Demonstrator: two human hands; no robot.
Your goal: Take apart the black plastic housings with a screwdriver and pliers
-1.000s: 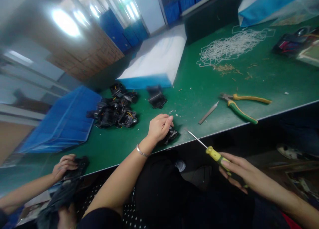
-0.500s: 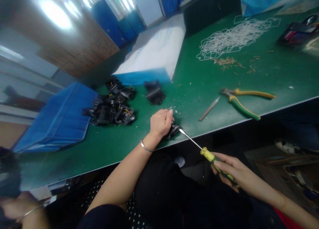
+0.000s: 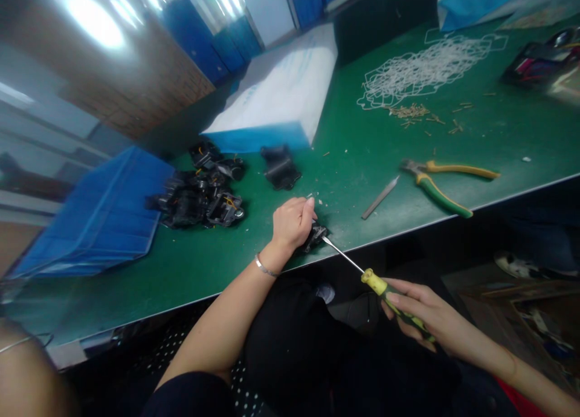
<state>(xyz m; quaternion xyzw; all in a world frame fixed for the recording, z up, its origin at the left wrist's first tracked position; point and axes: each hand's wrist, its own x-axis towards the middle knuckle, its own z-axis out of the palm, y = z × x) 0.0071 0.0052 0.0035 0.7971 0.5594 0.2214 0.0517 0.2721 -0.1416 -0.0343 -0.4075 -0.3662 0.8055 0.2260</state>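
My left hand [image 3: 294, 222] is closed over a small black part [image 3: 314, 238] and presses it to the green table near its front edge. Much of that part is hidden under the fingers. In my right hand [image 3: 414, 308] is a flat-blade screwdriver [image 3: 375, 281] with a yellow and dark green handle. Its metal tip touches, or nearly touches, the exposed right end of the black part. A curved black cover [image 3: 280, 167] lies just beyond my left hand.
A heap of black assemblies [image 3: 199, 193] sits left beside a blue bin [image 3: 104, 211]. Pliers [image 3: 435, 178] and a flat pointed metal tool [image 3: 380, 198] lie right. Behind are bent white wires [image 3: 426, 69], small brass-coloured pins [image 3: 410, 111] and a white-blue package [image 3: 281, 90]. Another person's arm [image 3: 27, 368] shows lower left.
The screwdriver tip has shifted slightly left, closer onto the black part. My left hand keeps its place. At lower left the other person's arm has moved.
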